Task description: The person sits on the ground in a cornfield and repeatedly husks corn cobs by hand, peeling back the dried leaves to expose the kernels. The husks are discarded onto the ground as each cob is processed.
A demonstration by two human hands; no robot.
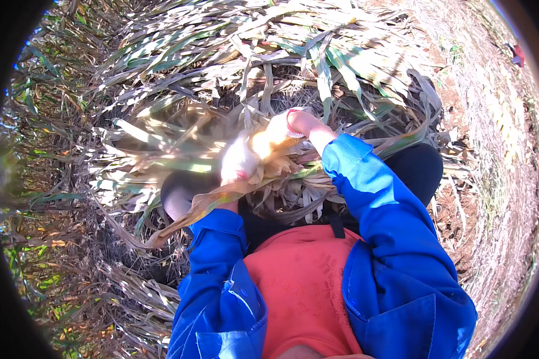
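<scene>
My left hand (240,159), in a pale work glove with a red cuff edge, is closed at the left end of an ear of corn (264,143). My right hand (284,125), gloved the same way, grips the ear from above right. Motion blur and glare hide the fingers and much of the yellow ear. Loose dry husks (280,167) hang just below both hands. A long, brownish corn leaf (215,202) crosses over my left wrist and curves down to the left.
Cut corn stalks and leaves (197,58) lie heaped ahead of me and beneath the hands. Standing corn plants (45,179) line the left side. Bare soil (458,206) and straw-covered ground (503,179) stretch along the right. My bent knees (415,172) flank the stalks.
</scene>
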